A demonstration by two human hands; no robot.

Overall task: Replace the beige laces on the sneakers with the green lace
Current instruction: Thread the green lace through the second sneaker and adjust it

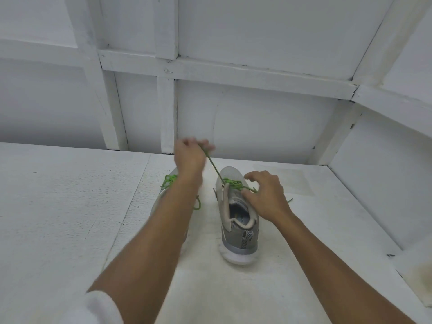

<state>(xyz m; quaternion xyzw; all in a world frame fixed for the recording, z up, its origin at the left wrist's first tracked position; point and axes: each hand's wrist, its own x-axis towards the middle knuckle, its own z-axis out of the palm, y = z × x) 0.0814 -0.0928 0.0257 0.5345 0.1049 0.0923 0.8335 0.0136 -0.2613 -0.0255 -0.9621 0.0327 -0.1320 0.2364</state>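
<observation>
Green lace (214, 164) pinched by left hand (190, 155) and right hand (266, 197); left forearm (163, 225) covers second sneaker (156, 203).

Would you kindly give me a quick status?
Left hand holds green lace taut. Right hand on right sneaker, grip unclear. Left sneaker mostly hidden by forearm.

No legible text, brand, number or sign anywhere, a small pale printed mark on the insole (240, 215) of the grey sneaker (233, 239), too blurred to read
</observation>
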